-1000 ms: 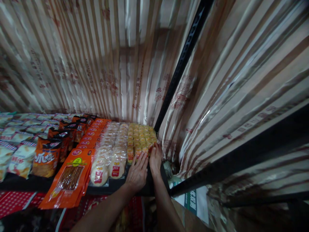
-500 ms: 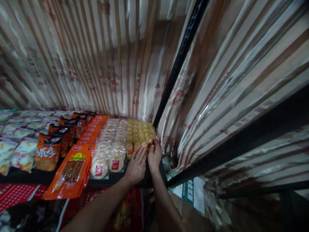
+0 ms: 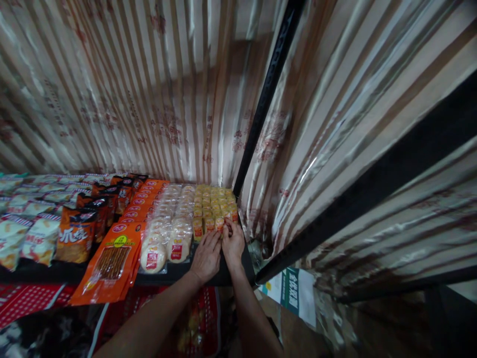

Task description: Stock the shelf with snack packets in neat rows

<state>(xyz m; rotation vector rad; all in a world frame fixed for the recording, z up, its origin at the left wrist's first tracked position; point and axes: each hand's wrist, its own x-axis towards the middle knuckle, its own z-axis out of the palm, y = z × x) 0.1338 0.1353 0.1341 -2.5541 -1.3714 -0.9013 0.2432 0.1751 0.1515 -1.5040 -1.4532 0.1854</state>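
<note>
Small yellow snack packs (image 3: 209, 206) stand in tight rows at the right end of a dark shelf (image 3: 179, 274). My left hand (image 3: 206, 256) lies against the front of these rows, its fingers stretched out and flat. Close beside it, my right hand (image 3: 233, 244) has its thumb and fingers bent together at a front pack near the right corner. The fingers partly cover that pack. To the left stand two rows of round white crackers (image 3: 180, 244) in clear wrappers, with red labels.
Further left are orange bags of stick snacks (image 3: 112, 263), orange-and-black snack bags (image 3: 74, 233) and white snack bags (image 3: 39, 238). A black metal post (image 3: 261, 114) rises at the back corner before striped plastic sheeting (image 3: 179, 89). Another dark bar (image 3: 335, 219) slants at right.
My right hand has moved from the right side of the yellow packs leftward to their front. The left hand has drawn back slightly, down and left. The view has shifted a little.
</note>
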